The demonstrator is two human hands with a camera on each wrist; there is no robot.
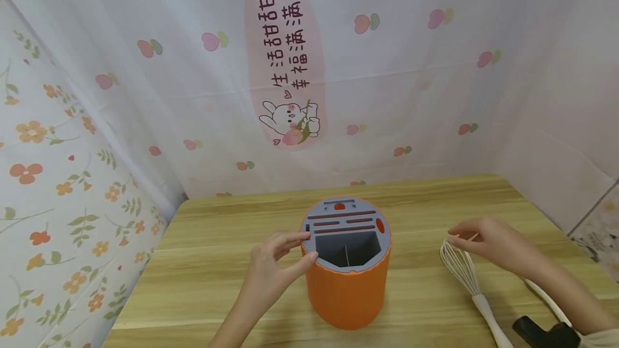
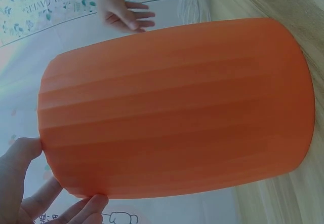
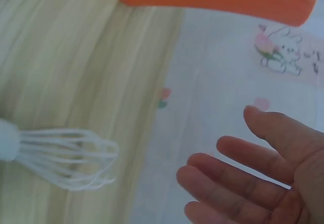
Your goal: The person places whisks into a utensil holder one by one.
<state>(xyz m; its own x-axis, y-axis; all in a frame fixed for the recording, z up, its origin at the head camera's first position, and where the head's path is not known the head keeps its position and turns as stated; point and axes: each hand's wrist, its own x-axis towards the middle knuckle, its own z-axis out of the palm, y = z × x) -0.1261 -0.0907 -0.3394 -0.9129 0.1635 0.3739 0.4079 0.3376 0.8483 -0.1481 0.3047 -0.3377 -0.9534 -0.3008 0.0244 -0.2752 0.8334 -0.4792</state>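
Observation:
An orange utensil holder (image 1: 345, 297) stands upright on the wooden table, with a grey slotted lid (image 1: 384, 240) that has an open two-part compartment at the front. My left hand (image 1: 273, 267) holds the lid's left rim, thumb near the front edge and fingers farther back; the left wrist view shows fingertips against the holder's orange side (image 2: 177, 117). To the right lies a whisk (image 1: 483, 307) with white wires and a pale handle. Over its wire end hovers my right hand (image 1: 498, 243), holding nothing. In the right wrist view its fingers (image 3: 238, 178) are spread, apart from the whisk (image 3: 66, 155).
A white curved strip (image 1: 546, 297) lies partly hidden under my right forearm, beside a black object (image 1: 546, 332) at the wrist. Behind the wooden table (image 1: 217, 262) hangs a printed curtain (image 1: 387, 95), with a flowered cloth (image 1: 63, 203) on the left.

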